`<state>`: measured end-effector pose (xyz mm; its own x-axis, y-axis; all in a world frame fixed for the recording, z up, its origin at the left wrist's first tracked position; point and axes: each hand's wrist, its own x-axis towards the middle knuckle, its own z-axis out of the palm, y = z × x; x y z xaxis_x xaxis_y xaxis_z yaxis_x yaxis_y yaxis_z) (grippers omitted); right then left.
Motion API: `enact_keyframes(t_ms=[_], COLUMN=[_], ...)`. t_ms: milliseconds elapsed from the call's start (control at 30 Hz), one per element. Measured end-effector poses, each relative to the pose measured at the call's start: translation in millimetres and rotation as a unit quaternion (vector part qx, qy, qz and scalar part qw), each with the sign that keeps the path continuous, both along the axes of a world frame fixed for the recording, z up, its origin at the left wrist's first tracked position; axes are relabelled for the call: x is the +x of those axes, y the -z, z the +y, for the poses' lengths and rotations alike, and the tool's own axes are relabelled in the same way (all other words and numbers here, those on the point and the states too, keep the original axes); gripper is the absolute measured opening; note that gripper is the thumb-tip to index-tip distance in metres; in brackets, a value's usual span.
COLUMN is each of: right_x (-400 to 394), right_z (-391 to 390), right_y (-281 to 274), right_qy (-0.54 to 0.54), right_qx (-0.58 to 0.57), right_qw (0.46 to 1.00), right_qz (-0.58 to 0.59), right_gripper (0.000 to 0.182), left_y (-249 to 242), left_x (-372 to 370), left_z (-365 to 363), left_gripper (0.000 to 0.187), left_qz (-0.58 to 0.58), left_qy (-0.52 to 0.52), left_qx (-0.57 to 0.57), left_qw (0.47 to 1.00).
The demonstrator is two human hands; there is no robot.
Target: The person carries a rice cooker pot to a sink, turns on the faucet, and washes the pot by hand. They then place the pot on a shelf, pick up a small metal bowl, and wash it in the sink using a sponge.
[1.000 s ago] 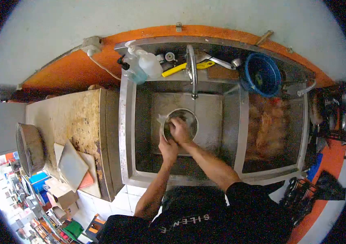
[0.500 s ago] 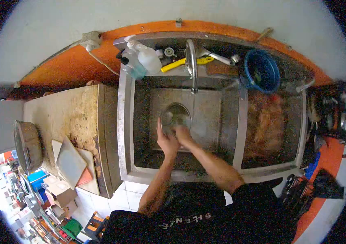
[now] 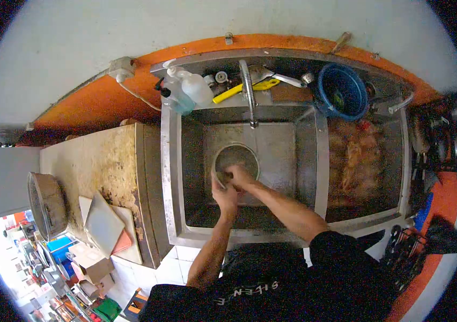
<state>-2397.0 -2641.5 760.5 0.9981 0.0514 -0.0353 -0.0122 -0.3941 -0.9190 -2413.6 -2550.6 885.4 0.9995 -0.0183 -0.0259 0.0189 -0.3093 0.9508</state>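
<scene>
A round metal pot [image 3: 237, 153] is in the left basin of the steel sink [image 3: 322, 177]. My left hand [image 3: 225, 197] is closed on the pot's near-left rim. My right hand [image 3: 241, 178] reaches over the near rim into the pot, its fingers curled; whatever they hold is hidden. The faucet [image 3: 249, 94] hangs over the basin, just beyond the pot and to its right.
Soap bottles [image 3: 195, 88], a yellow-handled tool [image 3: 228, 94] and a blue basket [image 3: 342, 92] stand along the sink's back ledge. Blurry reddish pieces [image 3: 354, 155] lie in the right basin. Cutting boards [image 3: 105, 222] and a metal basin [image 3: 47, 205] are at the left.
The view has shifted a little. Both hands remain at the pot, and my right hand has moved slightly within it. The pot's opening now shows more widely.
</scene>
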Motion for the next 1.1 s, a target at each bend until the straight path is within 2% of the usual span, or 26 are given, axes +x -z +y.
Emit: enact_keyframes(t_ms=[33, 133, 167, 200, 267, 367, 467, 500, 533, 567, 600, 633, 667, 700, 733, 767, 800, 833, 867, 900, 933, 967, 1000, 1033, 1100], right_x=[-6, -16, -10, -5, -2, 16, 5, 2, 8, 17, 25, 38, 37, 38, 45, 38, 39, 38, 42, 64, 62, 56, 55, 51, 52], right_z=[-12, -12, -11, -4, 14, 28, 40, 37, 35, 41, 50, 49, 57, 64, 60, 53, 49, 44, 39, 51, 48, 46, 41, 39, 38], right_y=[-62, -46, -42, -33, -1, 3, 3, -8, -12, -17, -25, -76, -64, -41, -48, -53, -78, -101, -111, -46, -75, -106, -130, -112, -80], right_qy=[-0.036, 0.105, 0.115, 0.165, 0.258, 0.214, 0.132, 0.102, 0.215, 0.318, 0.406, 0.552, 0.531, 0.507, 0.481, 0.337, 0.358, 0.379, 0.402, 0.572, 0.578, 0.585, 0.591, 0.472, 0.503], right_qx=[-0.027, -0.131, -0.210, -0.227, -0.257, -0.006, -0.032, 0.054, 0.208, 0.354, 0.488, 0.435, 0.390, 0.343, 0.295, 0.245, 0.282, 0.318, 0.353, 0.450, 0.427, 0.402, 0.377, 0.284, 0.413], right_qw=[0.997, 0.973, 0.956, 0.949, 0.926, 0.974, 0.990, 0.992, 0.951, 0.873, 0.762, 0.683, 0.731, 0.776, 0.816, 0.901, 0.878, 0.851, 0.821, 0.670, 0.681, 0.692, 0.705, 0.819, 0.746], right_qz=[0.062, 0.156, 0.170, 0.146, 0.099, 0.068, 0.033, 0.055, 0.082, 0.106, 0.129, 0.200, 0.180, 0.153, 0.123, 0.118, 0.144, 0.176, 0.199, 0.149, 0.139, 0.128, 0.112, 0.163, 0.142], right_gripper=[0.012, 0.019, 0.018, 0.018, 0.020, 0.029, 0.020, 0.015, 0.014, 0.013, 0.013, 0.011, 0.011, 0.012, 0.012, 0.012, 0.012, 0.012, 0.012, 0.010, 0.010, 0.010, 0.010, 0.011, 0.012], left_y=[1, 3, 3, 1, -18, -13, 17, 17, 11, 3, 6, 11, 12, 0, -9, -16, -19, 7, 1, -11, -18, -6, -13, -27, -32], left_x=[5, -5, -8, -9, -14, -7, -4, -7, -3, -7, -9, -8, -7, -7, 1, 5, 4, 3, 0, 3, 0, -5, 4, 9, -12], left_z=[5, 7, 4, -1, -7, 8, 27, 37, 34, 31, 26, 21, 20, 20, 18, 19, 23, 37, 33, 16, 7, 6, 2, 3, 11], left_gripper=[0.069, 0.070, 0.070, 0.070, 0.071, 0.069, 0.065, 0.066, 0.066, 0.073, 0.072, 0.071, 0.070, 0.067, 0.068, 0.068, 0.069, 0.070, 0.070, 0.070, 0.069, 0.068, 0.069, 0.070, 0.073], left_qz=[0.012, -0.011, -0.034, -0.059, -0.008, 0.032, 0.033, 0.053, 0.068, 0.114, 0.092, 0.068, 0.042, 0.062, 0.043, 0.028, 0.020, 0.034, 0.023, 0.001, -0.016, -0.025, -0.024, -0.017, 0.010], left_qy=[-0.005, -0.004, 0.003, 0.009, 0.019, 0.021, 0.018, 0.019, 0.021, 0.038, 0.039, 0.040, 0.043, 0.046, 0.042, 0.034, 0.024, 0.034, 0.038, 0.043, 0.047, -0.002, 0.014, 0.031, 0.032], left_qx=[-0.020, -0.035, -0.035, -0.037, -0.021, -0.041, -0.081, -0.084, -0.093, -0.162, -0.130, -0.096, -0.060, -0.104, -0.101, -0.097, -0.090, -0.119, -0.111, -0.109, -0.101, -0.080, -0.103, -0.122, -0.120], left_qw=[1.000, 0.999, 0.999, 0.998, 1.000, 0.998, 0.996, 0.995, 0.993, 0.979, 0.986, 0.992, 0.996, 0.992, 0.993, 0.994, 0.995, 0.992, 0.993, 0.993, 0.994, 0.996, 0.994, 0.992, 0.992])
